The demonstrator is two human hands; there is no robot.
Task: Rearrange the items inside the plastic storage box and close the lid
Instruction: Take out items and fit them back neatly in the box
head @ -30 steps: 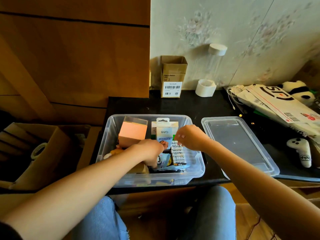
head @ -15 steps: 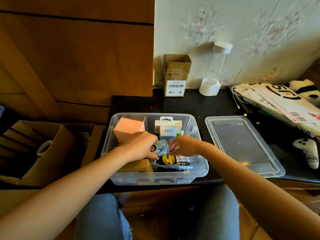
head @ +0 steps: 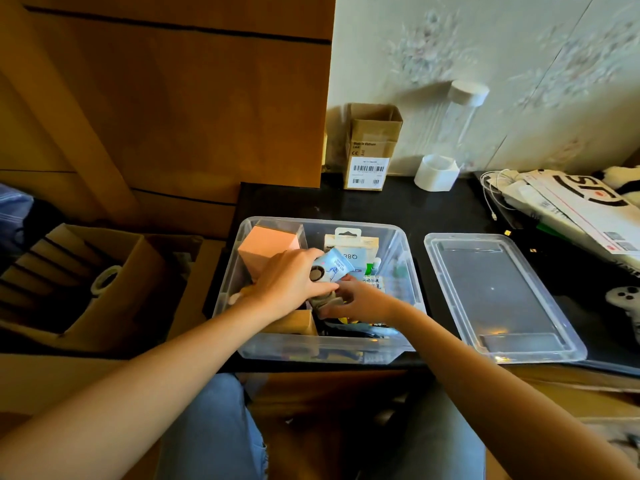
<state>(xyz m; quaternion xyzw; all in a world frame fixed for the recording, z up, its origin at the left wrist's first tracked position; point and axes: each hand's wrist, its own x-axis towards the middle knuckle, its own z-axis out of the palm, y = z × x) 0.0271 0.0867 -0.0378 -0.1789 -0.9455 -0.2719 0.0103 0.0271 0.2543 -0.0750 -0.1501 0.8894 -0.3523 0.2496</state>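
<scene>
The clear plastic storage box (head: 401,261) stands open on the black desk, full of small items. A pink box (head: 265,245) stands upright at its back left, and a white packet (head: 360,249) leans at the back. My left hand (head: 291,284) is inside the box, shut on a light blue packet (head: 332,268) lifted a little above the other items. Just right of it, my right hand (head: 363,299) grips a small grey object (head: 323,303) low in the box. The clear lid (head: 498,296) lies flat on the desk to the right of the box.
A small cardboard box (head: 370,147) and a white cup (head: 436,173) stand at the wall behind. Papers and cables (head: 571,209) pile at the right, with a white controller (head: 627,299) below them. An open cardboard carton (head: 90,282) sits left of the desk.
My left hand has raised the light blue packet higher in the box. My right hand has moved down and left, under the packet, onto a grey object.
</scene>
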